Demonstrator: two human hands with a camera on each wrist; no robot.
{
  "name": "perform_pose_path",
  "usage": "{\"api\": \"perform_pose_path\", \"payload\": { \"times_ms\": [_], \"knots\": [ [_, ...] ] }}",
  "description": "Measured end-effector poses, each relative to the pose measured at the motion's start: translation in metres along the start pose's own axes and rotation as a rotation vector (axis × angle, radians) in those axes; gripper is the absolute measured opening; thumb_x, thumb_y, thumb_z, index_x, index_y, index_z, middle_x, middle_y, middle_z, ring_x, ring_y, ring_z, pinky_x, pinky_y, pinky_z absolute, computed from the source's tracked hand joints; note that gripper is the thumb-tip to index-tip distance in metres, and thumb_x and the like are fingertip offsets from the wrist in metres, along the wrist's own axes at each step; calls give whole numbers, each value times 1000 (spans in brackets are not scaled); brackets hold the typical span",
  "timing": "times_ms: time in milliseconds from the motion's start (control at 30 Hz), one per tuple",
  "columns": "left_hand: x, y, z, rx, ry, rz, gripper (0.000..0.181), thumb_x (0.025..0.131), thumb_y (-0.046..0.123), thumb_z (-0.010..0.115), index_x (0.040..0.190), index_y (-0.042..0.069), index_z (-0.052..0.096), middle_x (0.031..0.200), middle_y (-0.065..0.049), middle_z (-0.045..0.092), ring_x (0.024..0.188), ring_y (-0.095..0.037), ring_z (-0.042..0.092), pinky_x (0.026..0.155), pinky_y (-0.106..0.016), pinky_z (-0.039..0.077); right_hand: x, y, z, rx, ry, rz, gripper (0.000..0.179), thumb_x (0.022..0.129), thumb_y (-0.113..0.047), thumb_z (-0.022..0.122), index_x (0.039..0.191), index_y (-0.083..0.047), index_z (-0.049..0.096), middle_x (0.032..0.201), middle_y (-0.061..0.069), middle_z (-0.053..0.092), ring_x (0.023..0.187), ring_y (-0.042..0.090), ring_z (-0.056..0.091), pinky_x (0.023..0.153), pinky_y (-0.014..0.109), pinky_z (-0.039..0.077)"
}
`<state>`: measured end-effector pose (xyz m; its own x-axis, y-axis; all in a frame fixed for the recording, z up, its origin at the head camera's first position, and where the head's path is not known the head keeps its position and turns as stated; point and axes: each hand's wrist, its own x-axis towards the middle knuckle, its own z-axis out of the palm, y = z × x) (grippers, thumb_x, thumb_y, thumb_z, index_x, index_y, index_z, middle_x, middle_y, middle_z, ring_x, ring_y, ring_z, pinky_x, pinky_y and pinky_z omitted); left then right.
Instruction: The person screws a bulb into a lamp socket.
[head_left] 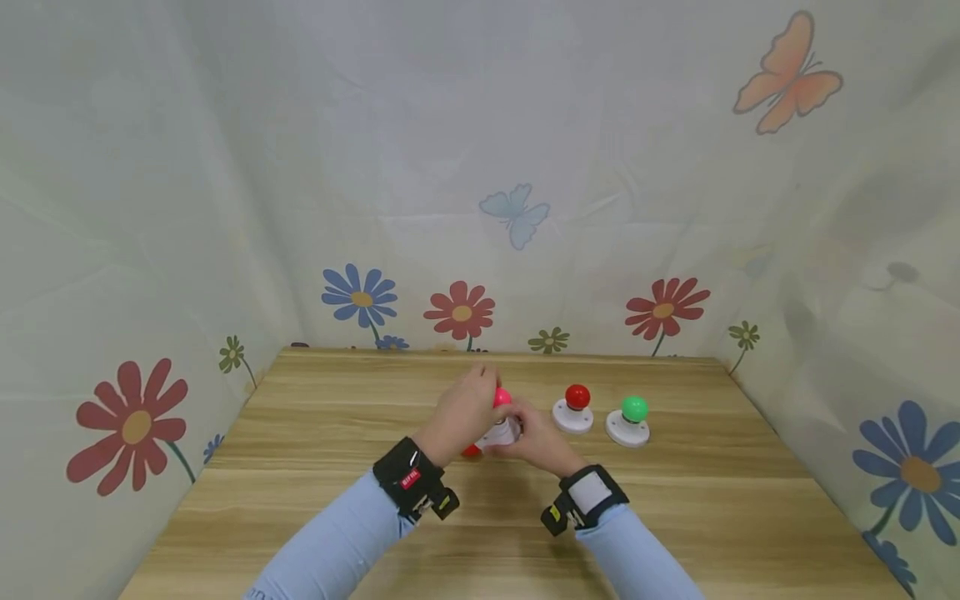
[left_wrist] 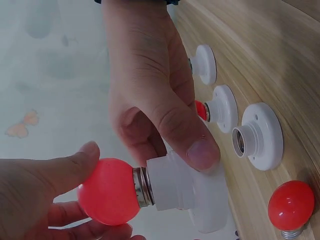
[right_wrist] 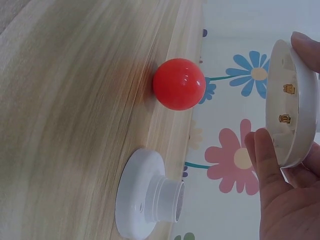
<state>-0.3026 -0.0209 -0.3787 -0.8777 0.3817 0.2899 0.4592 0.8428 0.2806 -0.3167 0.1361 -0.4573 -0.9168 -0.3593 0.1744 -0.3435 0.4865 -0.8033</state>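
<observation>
My left hand [head_left: 465, 412] holds a pinkish-red light bulb [left_wrist: 109, 192] by its globe, thumb and fingers around it. The bulb's metal screw end sits partly in the collar of a white lamp holder [left_wrist: 175, 182], with some thread still showing. My right hand [head_left: 542, 440] grips that lamp holder by its round base, raised above the table and tilted. In the right wrist view the base's open underside shows two brass screws [right_wrist: 285, 118]. A loose red bulb [left_wrist: 291, 206] lies on the table beneath the hands, beside a lamp holder without a bulb [left_wrist: 265, 137].
To the right on the wooden table [head_left: 720, 500] stand a lamp holder [head_left: 572, 418] with a red bulb [head_left: 577, 396] and another holder [head_left: 627, 431] with a green bulb [head_left: 634, 408]. A flower-printed cloth [head_left: 420, 167] encloses the back and sides.
</observation>
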Motion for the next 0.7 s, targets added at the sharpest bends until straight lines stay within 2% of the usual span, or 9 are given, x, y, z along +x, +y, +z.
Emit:
{"api": "perform_pose_path", "payload": {
  "times_ms": [100,267,433,533,700],
  "knots": [
    [0,0,-1,-35,-20,30,41,83,25,77,113,3,61,104,-9,59,87,-17,59,81,-29,57,0,0,0,5,0,-11,67,73,-25,85,131,-14,53,122,6,61,107,23,59,97,47,49],
    [0,0,-4,-123,-89,33,38,83,11,76,117,5,62,111,-9,60,94,-19,60,88,-32,55,0,1,0,9,3,-28,65,74,-23,85,130,-12,53,121,6,61,107,22,59,98,46,49],
    [-1,-1,-5,-156,-97,31,46,86,19,74,128,6,58,120,-11,59,99,-21,61,88,-34,55,-1,2,-1,13,7,-19,64,74,-26,85,128,-12,54,120,6,61,105,23,59,96,46,50],
    [-2,-1,-4,-111,-51,2,52,87,31,73,128,5,54,121,-13,56,97,-22,59,82,-35,57,-1,2,-1,19,9,0,62,74,-26,85,126,-12,55,120,7,61,105,24,59,95,47,50],
    [-4,-1,1,33,27,-49,61,84,45,73,122,1,53,107,-13,57,87,-21,57,73,-33,58,-1,3,1,19,10,11,62,73,-28,86,126,-15,56,121,5,60,107,24,57,96,48,50]
  ]
}}
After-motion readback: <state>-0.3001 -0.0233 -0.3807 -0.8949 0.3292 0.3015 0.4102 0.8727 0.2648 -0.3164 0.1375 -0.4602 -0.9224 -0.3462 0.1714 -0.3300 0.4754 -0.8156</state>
